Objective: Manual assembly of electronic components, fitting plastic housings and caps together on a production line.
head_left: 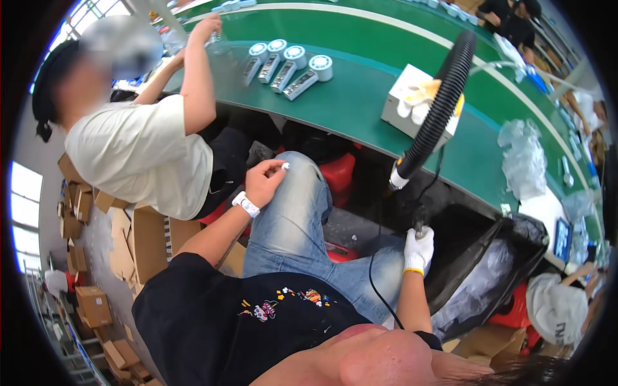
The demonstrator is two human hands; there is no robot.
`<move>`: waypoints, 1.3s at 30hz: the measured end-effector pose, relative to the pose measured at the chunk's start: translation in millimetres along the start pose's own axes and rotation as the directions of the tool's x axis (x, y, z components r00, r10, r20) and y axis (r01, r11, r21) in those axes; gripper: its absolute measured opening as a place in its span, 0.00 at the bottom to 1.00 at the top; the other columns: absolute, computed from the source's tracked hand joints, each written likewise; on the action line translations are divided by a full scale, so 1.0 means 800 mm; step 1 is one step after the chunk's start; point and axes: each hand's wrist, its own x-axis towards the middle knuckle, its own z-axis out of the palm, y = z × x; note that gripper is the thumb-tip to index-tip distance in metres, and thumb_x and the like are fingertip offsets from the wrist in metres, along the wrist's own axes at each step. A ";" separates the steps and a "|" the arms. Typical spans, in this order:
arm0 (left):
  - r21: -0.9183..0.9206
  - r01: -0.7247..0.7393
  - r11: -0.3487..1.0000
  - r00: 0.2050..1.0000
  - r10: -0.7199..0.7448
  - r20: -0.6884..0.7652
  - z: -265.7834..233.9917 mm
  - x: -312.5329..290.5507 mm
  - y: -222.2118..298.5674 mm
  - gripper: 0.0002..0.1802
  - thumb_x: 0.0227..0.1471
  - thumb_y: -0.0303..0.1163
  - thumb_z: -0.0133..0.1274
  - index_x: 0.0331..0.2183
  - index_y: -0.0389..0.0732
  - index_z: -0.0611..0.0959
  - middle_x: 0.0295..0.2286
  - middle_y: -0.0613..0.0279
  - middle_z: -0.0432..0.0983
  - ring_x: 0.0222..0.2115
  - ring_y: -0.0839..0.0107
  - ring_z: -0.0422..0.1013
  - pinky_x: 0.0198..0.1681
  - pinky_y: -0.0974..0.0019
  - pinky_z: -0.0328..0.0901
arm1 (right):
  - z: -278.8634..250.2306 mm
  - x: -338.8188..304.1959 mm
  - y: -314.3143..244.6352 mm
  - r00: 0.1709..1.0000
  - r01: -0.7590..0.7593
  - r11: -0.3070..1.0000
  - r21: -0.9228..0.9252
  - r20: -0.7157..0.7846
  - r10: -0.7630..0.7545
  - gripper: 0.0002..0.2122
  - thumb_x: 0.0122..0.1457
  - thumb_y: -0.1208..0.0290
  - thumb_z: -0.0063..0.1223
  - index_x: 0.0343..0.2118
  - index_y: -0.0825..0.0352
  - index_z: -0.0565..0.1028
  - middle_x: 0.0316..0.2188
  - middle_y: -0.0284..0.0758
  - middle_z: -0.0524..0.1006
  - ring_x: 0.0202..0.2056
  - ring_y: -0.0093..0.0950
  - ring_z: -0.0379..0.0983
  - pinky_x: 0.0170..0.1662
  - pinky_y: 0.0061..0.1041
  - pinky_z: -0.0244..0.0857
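Note:
My left hand is bare and rests on my left knee, fingers closed in a pinch. Between the fingertips sits a small white piece, too small to name. A white glove with a yellow cuff covers my right hand, held low beside my right thigh. Its fingers wrap round a dark tool with a metallic end; its kind cannot be made out. A thin black cable runs down past my right thigh. Above that hand hangs the end of a black corrugated hose.
Several grey-and-white devices with round heads lie on the green bench. A white box bears gloves. A co-worker sits at my left. Clear plastic bags and a black-lined bin are at right; cardboard boxes at left.

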 end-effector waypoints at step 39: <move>-0.917 0.154 -0.367 0.226 0.917 -0.329 -0.021 -0.047 0.371 0.09 0.55 0.18 0.52 0.26 0.37 0.84 0.22 0.60 0.80 0.21 0.68 0.76 0.28 0.69 0.73 | -0.032 -0.034 -0.044 0.988 0.151 0.988 0.015 0.023 -0.151 0.17 0.57 0.58 0.60 0.47 0.61 0.79 0.43 0.46 0.82 0.47 0.46 0.79 0.51 0.40 0.73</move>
